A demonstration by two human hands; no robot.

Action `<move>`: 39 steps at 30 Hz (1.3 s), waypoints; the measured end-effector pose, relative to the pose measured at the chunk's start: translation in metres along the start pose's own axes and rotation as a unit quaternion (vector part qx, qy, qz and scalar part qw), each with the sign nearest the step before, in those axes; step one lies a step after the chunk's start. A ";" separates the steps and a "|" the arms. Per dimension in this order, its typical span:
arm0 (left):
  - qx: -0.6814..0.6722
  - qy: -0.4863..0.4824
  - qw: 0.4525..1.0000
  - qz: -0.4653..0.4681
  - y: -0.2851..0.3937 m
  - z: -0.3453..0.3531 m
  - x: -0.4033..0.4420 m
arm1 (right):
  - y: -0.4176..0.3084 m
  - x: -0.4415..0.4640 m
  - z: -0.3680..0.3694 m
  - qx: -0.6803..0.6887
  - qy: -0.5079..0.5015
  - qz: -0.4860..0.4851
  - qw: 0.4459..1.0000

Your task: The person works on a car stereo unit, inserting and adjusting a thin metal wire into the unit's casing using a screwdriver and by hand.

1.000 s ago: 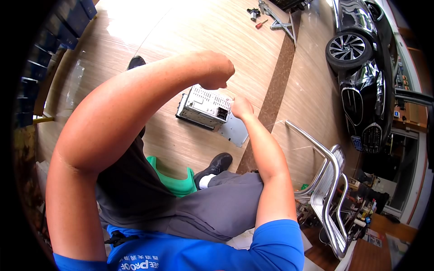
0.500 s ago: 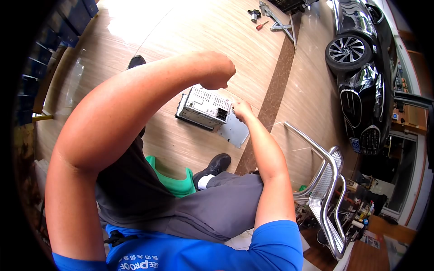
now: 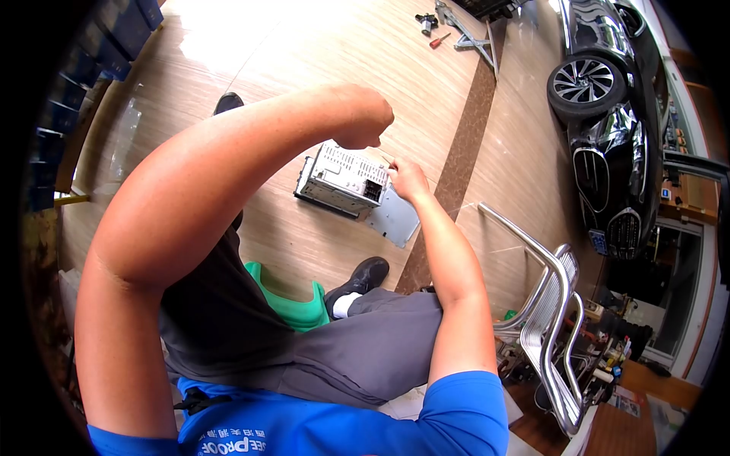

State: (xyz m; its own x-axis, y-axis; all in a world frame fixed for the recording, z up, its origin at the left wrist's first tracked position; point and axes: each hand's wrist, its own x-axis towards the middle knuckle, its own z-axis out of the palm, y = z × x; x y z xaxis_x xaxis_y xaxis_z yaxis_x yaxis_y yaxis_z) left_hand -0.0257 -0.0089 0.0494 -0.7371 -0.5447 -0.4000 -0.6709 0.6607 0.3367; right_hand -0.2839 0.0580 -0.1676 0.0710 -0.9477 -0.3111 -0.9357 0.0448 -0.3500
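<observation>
A silver metal car stereo unit [image 3: 346, 175] with slotted vents and a dark connector socket rests on the floor. A flat metal plate [image 3: 397, 219] lies against its right side. Above the unit's upper edge, my left hand [image 3: 366, 118] is closed in a fist, its palm side hidden, so what it holds cannot be made out. At the unit's upper right corner, the fingers of my right hand [image 3: 407, 178] are pinched together. Something thin shows by those fingertips, too small to name.
A green plastic stool [image 3: 293, 304] is by my legs. At the top lie a red-handled tool [image 3: 439, 41] and a metal bracket [image 3: 475, 45]. To the right are a chrome-framed chair [image 3: 555, 304] and a black car [image 3: 608, 152]. Blue boxes [image 3: 114, 38] line the left.
My right hand has shifted slightly up and left at the unit's corner. My left fist has moved only a little. The stereo unit stays in place.
</observation>
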 end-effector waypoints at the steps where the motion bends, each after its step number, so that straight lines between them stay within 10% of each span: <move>1: -0.003 0.003 1.000 0.001 -0.001 0.001 0.001 | -0.002 -0.001 -0.002 0.001 -0.014 -0.007 1.000; 39: 0.004 -0.015 1.000 0.000 -0.002 -0.001 0.003 | -0.007 0.000 -0.002 -0.041 -0.005 0.120 0.992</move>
State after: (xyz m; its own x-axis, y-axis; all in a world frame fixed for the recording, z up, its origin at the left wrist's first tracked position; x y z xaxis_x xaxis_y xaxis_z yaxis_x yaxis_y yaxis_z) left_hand -0.0268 -0.0120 0.0484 -0.7343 -0.5293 -0.4250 -0.6702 0.6645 0.3305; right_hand -0.2784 0.0569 -0.1636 -0.1538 -0.9095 -0.3862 -0.9513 0.2420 -0.1911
